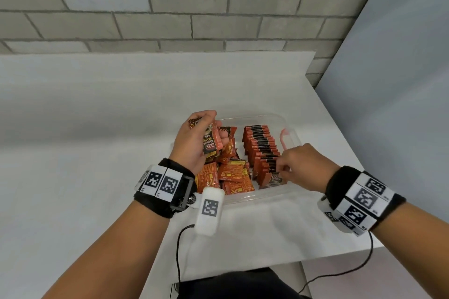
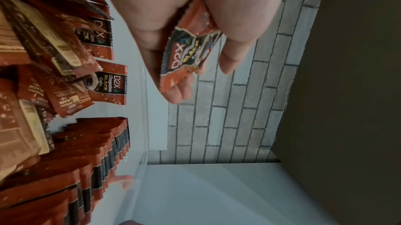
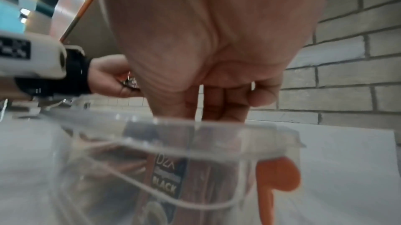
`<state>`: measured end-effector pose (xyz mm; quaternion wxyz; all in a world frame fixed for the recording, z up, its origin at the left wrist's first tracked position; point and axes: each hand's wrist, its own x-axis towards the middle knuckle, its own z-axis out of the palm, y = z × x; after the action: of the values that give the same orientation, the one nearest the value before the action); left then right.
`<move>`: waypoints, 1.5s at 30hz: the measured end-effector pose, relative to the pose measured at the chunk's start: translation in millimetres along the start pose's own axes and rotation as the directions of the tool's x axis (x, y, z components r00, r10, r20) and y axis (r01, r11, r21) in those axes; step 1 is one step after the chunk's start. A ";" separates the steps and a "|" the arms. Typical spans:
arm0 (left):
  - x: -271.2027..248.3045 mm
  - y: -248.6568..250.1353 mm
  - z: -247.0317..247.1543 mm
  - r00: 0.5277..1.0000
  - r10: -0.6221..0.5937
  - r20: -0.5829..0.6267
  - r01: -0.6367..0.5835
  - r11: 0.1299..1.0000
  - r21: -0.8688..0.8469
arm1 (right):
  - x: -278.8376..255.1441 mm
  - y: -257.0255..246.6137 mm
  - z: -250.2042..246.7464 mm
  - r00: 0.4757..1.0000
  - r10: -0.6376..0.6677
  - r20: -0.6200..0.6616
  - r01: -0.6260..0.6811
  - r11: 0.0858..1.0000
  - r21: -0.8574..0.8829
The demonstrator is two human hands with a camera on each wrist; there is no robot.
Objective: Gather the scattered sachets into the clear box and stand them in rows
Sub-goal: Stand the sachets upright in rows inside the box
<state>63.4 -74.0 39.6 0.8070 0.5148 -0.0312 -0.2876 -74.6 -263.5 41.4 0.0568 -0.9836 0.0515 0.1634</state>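
Note:
A clear box [image 1: 257,119] sits on the white table [image 1: 97,128]. Its right half holds a standing row of red sachets [image 1: 261,148]; a loose pile of sachets [image 1: 230,172] fills its left half. My left hand [image 1: 199,138] hovers over the box's left side and grips a few red D2X sachets [image 1: 211,143], also seen in the left wrist view as held sachets [image 2: 186,57] inside curled fingers [image 2: 234,57]. My right hand [image 1: 298,165] reaches into the near right corner, fingers [image 3: 219,107] curled down on the front sachet [image 1: 274,177] of the row.
An orange clip [image 3: 275,177] sits on the box's right wall. A grey brick wall [image 1: 170,7] stands behind the table and a pale panel [image 1: 401,80] on the right. The table's front edge [image 1: 315,255] lies close to my body.

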 end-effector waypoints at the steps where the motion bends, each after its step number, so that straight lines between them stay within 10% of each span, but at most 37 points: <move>1: -1.3 -0.2 0.5 1.000 -0.004 0.005 0.004 1.000 0.001 | 1.9 -0.6 1.5 1.000 -0.012 0.002 0.012 1.000 -0.027; 12: -11.1 1.1 3.5 0.996 -0.076 0.043 0.078 0.996 -0.044 | 2.8 4.6 5.2 0.999 -0.020 -0.029 0.020 1.000 -0.015; 19: -15.2 -1.5 9.5 0.986 -0.109 0.128 0.113 0.993 -0.028 | -5.2 1.4 -5.5 0.989 0.040 -0.141 0.005 0.952 0.305; 26: -17.6 -8.1 19.9 0.983 0.022 0.185 -0.055 0.983 0.175 | -2.3 -31.0 -32.0 0.966 0.151 -0.209 0.094 0.548 0.831; 38: -17.5 -15.8 26.5 0.980 0.031 0.196 -0.066 0.983 0.172 | 1.9 -27.8 -37.0 0.947 0.212 -0.241 0.210 0.156 0.965; 42: -16.4 -18.0 31.3 0.976 -0.073 0.205 0.036 0.983 0.178 | -1.6 -15.7 -39.0 0.937 0.226 -0.267 0.190 0.312 0.931; 45: -12.6 -18.0 33.9 0.968 -0.186 0.170 0.150 0.968 0.203 | -8.2 5.1 -45.6 0.903 0.194 -0.383 0.197 0.605 0.772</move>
<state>33.4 -100.8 43.2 0.7207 0.5604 -0.0902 -0.3980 -68.6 -273.8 86.4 0.4753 -0.8649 0.1290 -0.0972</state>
